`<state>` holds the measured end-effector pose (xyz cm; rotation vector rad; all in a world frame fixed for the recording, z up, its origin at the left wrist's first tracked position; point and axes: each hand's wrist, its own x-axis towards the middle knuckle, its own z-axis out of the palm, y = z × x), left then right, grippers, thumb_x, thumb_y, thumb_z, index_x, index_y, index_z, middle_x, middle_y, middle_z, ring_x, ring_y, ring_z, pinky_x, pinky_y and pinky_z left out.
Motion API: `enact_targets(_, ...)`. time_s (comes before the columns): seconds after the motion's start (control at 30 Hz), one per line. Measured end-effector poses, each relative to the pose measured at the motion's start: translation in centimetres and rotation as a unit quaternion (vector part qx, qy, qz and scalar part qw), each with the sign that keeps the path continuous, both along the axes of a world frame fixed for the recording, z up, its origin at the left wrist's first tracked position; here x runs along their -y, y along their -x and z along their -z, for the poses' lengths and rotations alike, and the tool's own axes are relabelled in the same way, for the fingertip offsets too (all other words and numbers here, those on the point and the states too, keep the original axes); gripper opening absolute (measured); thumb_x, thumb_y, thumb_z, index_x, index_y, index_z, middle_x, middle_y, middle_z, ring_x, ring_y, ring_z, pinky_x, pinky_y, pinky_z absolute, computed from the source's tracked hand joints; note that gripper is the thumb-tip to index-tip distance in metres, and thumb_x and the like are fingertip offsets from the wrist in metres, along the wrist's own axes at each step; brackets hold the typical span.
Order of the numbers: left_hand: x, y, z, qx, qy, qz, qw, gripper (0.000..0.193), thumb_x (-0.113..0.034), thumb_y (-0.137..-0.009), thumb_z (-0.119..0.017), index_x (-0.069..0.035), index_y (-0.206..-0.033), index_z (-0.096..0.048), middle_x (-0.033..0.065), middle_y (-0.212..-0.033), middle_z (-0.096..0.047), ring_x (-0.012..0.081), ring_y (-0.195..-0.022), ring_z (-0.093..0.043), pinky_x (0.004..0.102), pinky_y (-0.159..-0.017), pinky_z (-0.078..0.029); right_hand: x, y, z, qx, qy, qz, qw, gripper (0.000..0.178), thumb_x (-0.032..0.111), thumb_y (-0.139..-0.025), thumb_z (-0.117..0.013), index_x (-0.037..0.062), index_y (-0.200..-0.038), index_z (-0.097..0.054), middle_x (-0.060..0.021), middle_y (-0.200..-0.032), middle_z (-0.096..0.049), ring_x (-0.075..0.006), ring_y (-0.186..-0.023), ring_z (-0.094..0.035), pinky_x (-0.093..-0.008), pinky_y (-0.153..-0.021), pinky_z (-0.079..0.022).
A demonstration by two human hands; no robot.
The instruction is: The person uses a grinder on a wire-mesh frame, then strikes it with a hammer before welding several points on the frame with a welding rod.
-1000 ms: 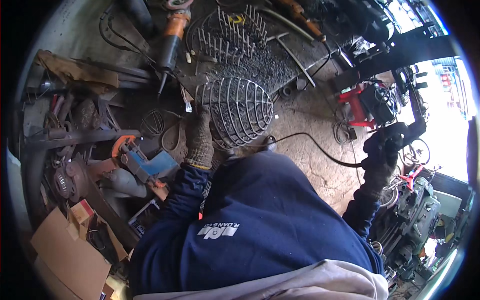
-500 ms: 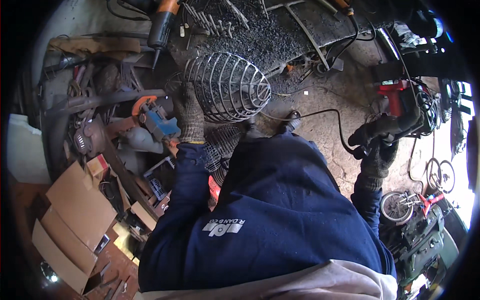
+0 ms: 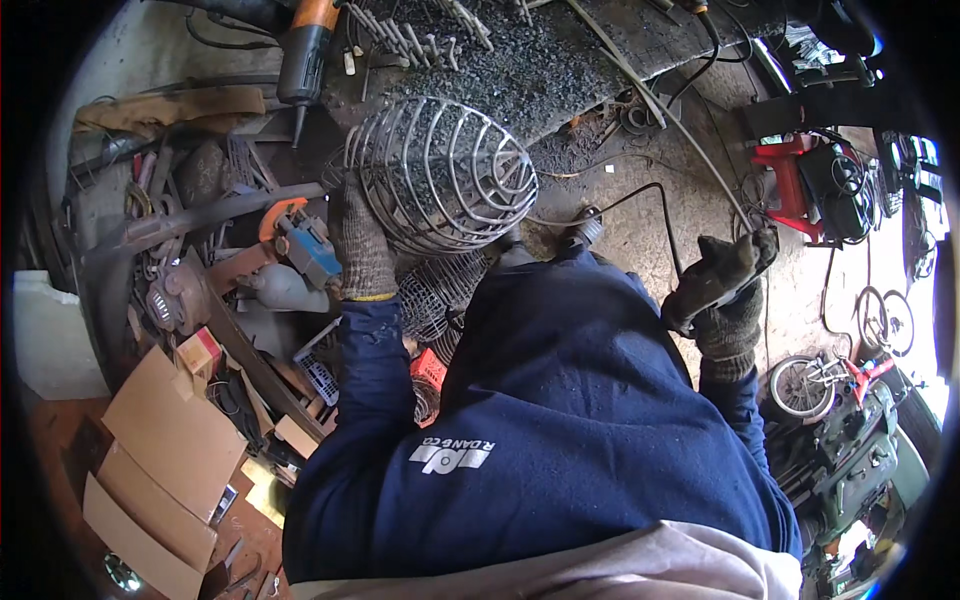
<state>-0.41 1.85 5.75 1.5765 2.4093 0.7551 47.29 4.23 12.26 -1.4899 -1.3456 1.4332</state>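
My left hand (image 3: 366, 235), in a grey knit work glove, grips the left end of a wire cage (image 3: 440, 175). Curved metal bars form the cage, which narrows to a small ring at its right end and rests at the bench's near edge. My right hand (image 3: 722, 290), in a knit glove with dark patches, is closed around a dark welding electrode holder (image 3: 762, 245), mostly covered by the fingers. A black cable (image 3: 668, 225) runs to that hand. From the holder a thin rod (image 3: 722, 180) slants up and left toward the bench.
Dark grit covers the workbench (image 3: 560, 75), with short metal rods (image 3: 420, 42) and an orange-and-black power tool (image 3: 303, 70) on it. More wire cages (image 3: 435, 290) lie low beside my legs. Scrap and cardboard boxes (image 3: 165, 430) fill the left; a red stool (image 3: 788, 185) and bicycle (image 3: 830, 385) stand right.
My right hand has come left and slightly lower, and the thin rod now shows clearly. The cage's narrow end has turned more toward me, with my left hand still on it.
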Motion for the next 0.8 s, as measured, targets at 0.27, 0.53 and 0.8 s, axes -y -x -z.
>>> enact_targets(0.27,-3.1,-1.9,-3.6,0.394,-0.074,-0.218,0.890,0.038,-0.036,-0.098,-0.058,-0.002,-0.114,-0.059,0.0114,-0.106,-0.065,0.0226,-0.100,-0.059,0.0369,-0.093,-0.045,0.6,3.5,0.0,0.010,-0.005,0.002,1.000,0.067,0.025,-0.079,-0.079,0.0004,-0.132,-0.047,-0.0093,-0.112,-0.062,-0.0166,-0.096,-0.062,-0.0318,-0.083,-0.051)
enact_targets(0.53,-2.9,0.3,-1.8,0.205,-0.045,-0.140,0.967,0.044,-0.036,-0.099,-0.055,0.003,-0.119,-0.060,0.0154,-0.113,-0.065,0.0265,-0.104,-0.060,0.0372,-0.095,-0.045,1.6,4.3,0.4,-0.018,0.000,0.027,0.999,0.058,0.027,-0.079,-0.080,0.0001,-0.124,-0.055,-0.0032,-0.091,-0.065,-0.0131,-0.079,-0.064,-0.0290,-0.072,-0.052)
enact_targets(0.8,-2.9,-0.2,-2.5,0.185,-0.033,-0.121,0.975,0.047,-0.039,-0.097,-0.056,0.001,-0.121,-0.059,0.0131,-0.113,-0.065,0.0221,-0.103,-0.060,0.0350,-0.093,-0.045,0.9,4.4,-1.3,0.032,-0.071,-0.024,0.997,0.060,0.022,-0.079,-0.080,0.0003,-0.127,-0.052,-0.0037,-0.094,-0.066,-0.0136,-0.086,-0.065,-0.0295,-0.078,-0.053)
